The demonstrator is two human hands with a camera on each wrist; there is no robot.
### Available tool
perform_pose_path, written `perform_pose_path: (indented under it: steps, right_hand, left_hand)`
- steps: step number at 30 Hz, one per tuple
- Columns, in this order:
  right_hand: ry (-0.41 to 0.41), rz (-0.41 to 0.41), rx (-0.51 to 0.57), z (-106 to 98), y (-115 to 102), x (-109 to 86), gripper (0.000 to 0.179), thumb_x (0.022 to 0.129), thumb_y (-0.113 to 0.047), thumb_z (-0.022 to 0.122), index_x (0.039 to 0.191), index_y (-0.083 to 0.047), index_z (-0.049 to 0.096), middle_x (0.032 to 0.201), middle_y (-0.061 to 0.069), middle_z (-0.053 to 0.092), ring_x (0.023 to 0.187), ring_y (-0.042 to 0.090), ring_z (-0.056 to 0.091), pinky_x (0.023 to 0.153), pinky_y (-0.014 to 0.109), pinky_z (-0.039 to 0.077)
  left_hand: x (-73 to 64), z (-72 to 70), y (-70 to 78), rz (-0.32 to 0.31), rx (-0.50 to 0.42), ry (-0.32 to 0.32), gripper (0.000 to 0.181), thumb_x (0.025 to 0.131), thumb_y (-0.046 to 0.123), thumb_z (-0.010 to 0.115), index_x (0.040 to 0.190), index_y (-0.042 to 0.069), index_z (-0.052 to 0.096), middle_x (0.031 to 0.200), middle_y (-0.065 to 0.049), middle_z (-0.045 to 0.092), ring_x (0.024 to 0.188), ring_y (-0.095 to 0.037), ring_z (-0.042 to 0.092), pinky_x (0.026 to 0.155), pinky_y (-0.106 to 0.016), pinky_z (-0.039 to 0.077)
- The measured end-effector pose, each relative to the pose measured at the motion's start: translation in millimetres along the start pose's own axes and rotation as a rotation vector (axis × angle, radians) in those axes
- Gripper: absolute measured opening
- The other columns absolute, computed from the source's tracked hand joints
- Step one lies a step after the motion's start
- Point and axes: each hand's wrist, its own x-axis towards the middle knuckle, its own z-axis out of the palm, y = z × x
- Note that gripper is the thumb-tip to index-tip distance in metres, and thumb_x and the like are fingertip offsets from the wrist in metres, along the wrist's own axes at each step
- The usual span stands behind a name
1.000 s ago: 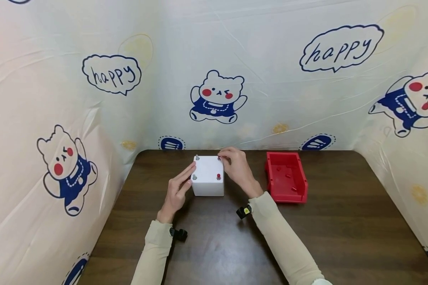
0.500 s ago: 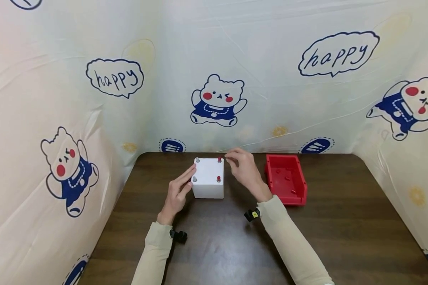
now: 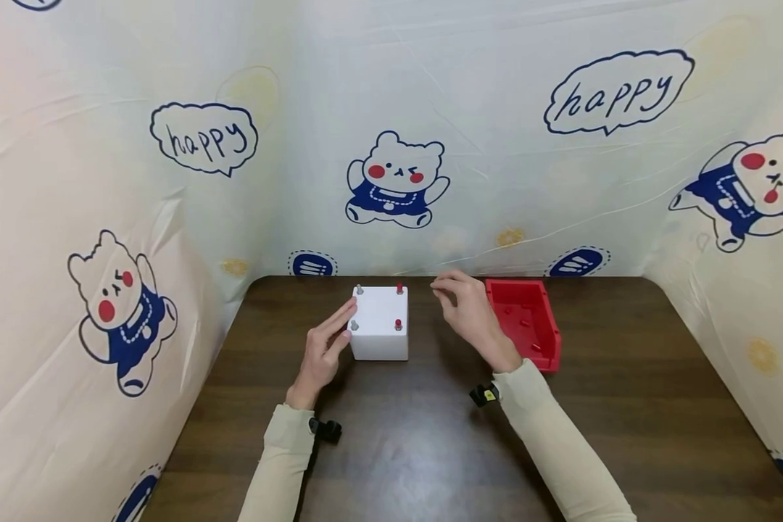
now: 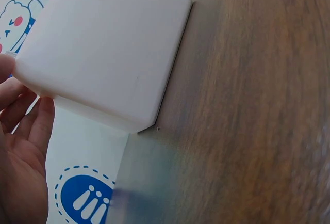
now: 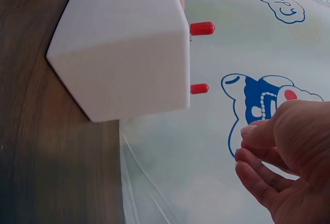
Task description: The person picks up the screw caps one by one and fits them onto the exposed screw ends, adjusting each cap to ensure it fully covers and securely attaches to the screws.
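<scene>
A white box point(image 3: 380, 312) stands on the table with a metal bolt near each top corner. Red caps point(image 5: 202, 29) cover the two right bolts; the left pair, such as the bare bolt point(image 3: 355, 325), show grey metal. My left hand point(image 3: 321, 355) rests its extended fingers and thumb against the box's left side and front-left corner. Between the box and the red bin, my right hand point(image 3: 467, 310) hovers with loosely bent fingers. Nothing shows between its thumb and fingertips in the right wrist view, where they are apart from the capped bolts.
A red bin point(image 3: 551, 330) stands right of the box, partly behind my right forearm, with several small red caps point(image 3: 525, 324) inside. The dark wood table point(image 3: 404, 442) ends at a printed cloth backdrop point(image 3: 515, 181) behind and at both sides.
My right hand has come off the back-right bolt, uncovering its red cap, and moved right toward the red bin. My left hand stays against the box.
</scene>
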Motion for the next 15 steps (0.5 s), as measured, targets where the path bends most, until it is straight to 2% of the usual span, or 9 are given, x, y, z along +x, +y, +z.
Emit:
perform_pose_path:
  steps: [8,15]
  right_hand:
    - [0.028,-0.037,0.009,-13,7,-6.1,0.021,0.093,-0.001,0.079,0.114,-0.002,0.082,0.116,0.015,0.075,0.104,0.031,0.074,0.094,0.044,0.064]
    - [0.048,-0.035,0.022,-24,14,-11.0,0.022,0.092,0.001,0.079,0.114,-0.002,0.081,0.116,0.016,0.075,0.104,0.032,0.074,0.095,0.047,0.064]
  left_hand:
    - [-1.0,-0.7,-0.9,-0.029,-0.013,-0.01,0.042,0.101,-0.012,0.055,0.143,-0.016,0.057,0.154,-0.036,0.052,0.143,-0.053,0.05,0.12,-0.017,0.037]
    - [-0.2,1.6,-2.1,-0.004,0.001,-0.001,0.042,0.1,-0.013,0.055,0.142,-0.016,0.058,0.152,-0.037,0.052,0.141,-0.056,0.051,0.119,-0.016,0.037]
